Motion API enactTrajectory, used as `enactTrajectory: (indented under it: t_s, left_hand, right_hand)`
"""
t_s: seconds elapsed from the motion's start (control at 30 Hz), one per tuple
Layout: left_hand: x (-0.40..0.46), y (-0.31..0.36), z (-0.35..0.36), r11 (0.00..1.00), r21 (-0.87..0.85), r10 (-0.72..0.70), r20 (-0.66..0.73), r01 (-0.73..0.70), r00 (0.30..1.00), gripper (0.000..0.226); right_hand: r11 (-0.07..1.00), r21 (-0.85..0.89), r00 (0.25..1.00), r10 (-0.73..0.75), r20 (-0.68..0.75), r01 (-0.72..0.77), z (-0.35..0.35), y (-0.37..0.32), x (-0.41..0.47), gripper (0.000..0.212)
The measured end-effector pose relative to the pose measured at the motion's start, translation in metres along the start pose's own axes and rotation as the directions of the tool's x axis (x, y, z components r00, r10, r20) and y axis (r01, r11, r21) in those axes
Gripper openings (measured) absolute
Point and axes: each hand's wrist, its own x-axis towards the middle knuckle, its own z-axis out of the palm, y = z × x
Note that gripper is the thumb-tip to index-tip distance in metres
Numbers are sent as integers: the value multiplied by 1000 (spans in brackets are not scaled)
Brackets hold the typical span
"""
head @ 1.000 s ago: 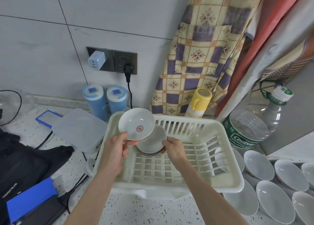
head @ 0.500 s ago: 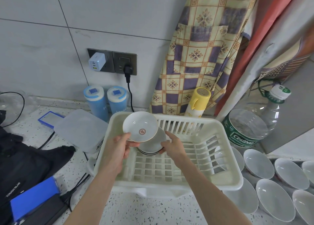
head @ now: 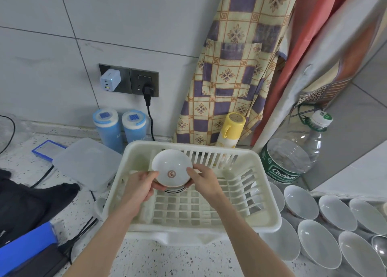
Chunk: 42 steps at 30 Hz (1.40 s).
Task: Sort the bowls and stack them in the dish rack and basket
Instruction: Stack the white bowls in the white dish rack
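A small white bowl with a red emblem sits on top of a short stack of bowls inside the cream plastic dish rack, at its back left. My left hand grips the top bowl's left rim between thumb and fingers. My right hand holds the stack's right side, fingertips on the top bowl's rim. Several larger white bowls stand on the counter to the right of the rack.
A big water bottle and a yellow bottle stand behind the rack. To the left lie a lidded plastic box, two blue canisters, a black bag, cables and a blue box.
My left hand has lowered the emblem bowl from a tilted position above onto the stack. My right hand stays at the stack's right side.
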Motion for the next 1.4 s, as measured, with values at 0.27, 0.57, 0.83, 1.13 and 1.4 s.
enactTrajectory:
  t_s: [0.27,0.57,0.83,1.13,1.4]
  left_hand:
    - [-2,2,2,1000,-8,-16,40,16,999,16]
    - [0,-9,7,980,81,190,-109,-182,976,38]
    - [6,-16,4,975,149,179,-94,-163,979,35]
    - [7,-18,4,953,250,198,-91,-170,976,31]
    - [10,-22,3,943,291,192,-84,-161,978,37]
  right_hand:
    - [998,-31,997,61,-47,-63,4,-6,-2,30]
    - [994,-59,991,87,-100,-93,4,-7,1,31]
    - [990,-100,992,93,-88,-101,2,-1,4,30]
    - [984,-117,990,130,-49,-135,6,2,6,36]
    - [976,-85,979,201,-23,-202,7,4,9,45]
